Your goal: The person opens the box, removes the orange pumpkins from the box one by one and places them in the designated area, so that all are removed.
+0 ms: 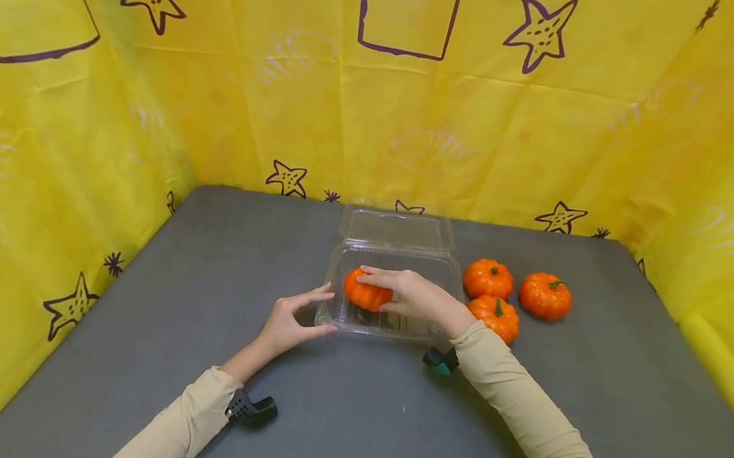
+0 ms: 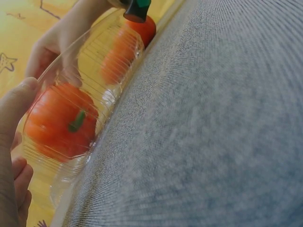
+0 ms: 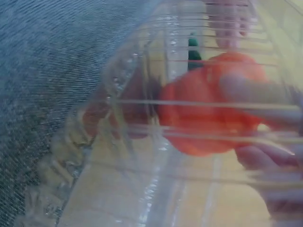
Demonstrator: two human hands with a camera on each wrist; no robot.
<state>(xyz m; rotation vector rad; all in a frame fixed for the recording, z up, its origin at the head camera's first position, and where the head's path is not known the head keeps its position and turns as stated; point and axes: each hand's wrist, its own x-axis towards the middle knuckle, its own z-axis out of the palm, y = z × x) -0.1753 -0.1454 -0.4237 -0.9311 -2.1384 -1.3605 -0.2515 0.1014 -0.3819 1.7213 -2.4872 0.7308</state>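
A clear plastic clamshell container point(image 1: 419, 333) lies on the table, its lid point(image 1: 398, 229) folded back behind it. Inside, toward the left, sits a small orange pumpkin point(image 1: 365, 294) on its side; its green stem shows in the left wrist view. My right hand point(image 1: 412, 295) reaches over the container from the right and holds this pumpkin point(image 3: 203, 113) with fingers and thumb. At the container's front left corner is my left hand point(image 1: 288, 323), thumb and fingers spread apart. In the left wrist view its thumb point(image 2: 21, 97) touches the clear rim.
Beside the container's right side are three more pumpkins: one at the back point(image 1: 488, 279), one in front point(image 1: 495, 318) partly behind my right forearm, one farther right point(image 1: 546, 295). A grey cloth covers the table point(image 1: 345, 423). Yellow patterned curtains point(image 1: 394, 111) enclose its back and sides.
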